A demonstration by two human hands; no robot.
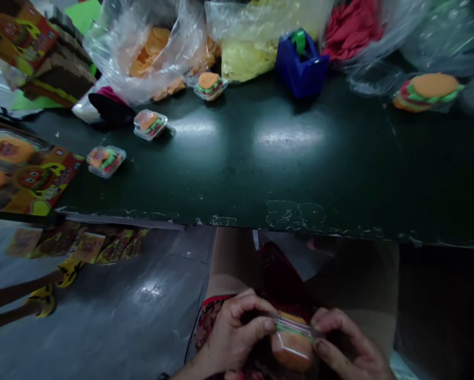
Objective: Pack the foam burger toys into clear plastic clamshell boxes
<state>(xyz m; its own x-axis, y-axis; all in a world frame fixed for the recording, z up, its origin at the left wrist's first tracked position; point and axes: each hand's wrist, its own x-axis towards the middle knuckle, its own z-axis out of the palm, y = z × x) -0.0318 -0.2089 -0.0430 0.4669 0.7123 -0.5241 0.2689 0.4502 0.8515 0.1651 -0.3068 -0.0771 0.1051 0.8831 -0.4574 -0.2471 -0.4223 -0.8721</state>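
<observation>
The boxed burger (294,345) is at the near edge, low over the person's lap and below the table (229,174). The left hand (237,332) pinches its left end between thumb and bent forefinger. The right hand (349,343) has its thumb and fingers on the right end, pressing in from that side. Gripping opposite ends probably keeps the clear box from turning, and leaves its middle uncovered; the thumbs sit near the seam, perhaps because pressure tells most there. Holding it over the lap seems to give the forearms some support.

On the table's left, three small burgers in clear boxes, the near one (106,161), the middle one (150,124) and the far one (209,86), stand apart in a slanting row, likely so each can be picked up singly. The display box (42,179) is at the far left end of that row, with burgers inside. Along the far side lie bags of orange pieces (150,50), yellow pieces (247,58) and red pieces (353,29), presumably pushed back to spare the near part. The blue tape holder (302,66) stands upright before the bags, and a larger burger (428,92) lies far right.
</observation>
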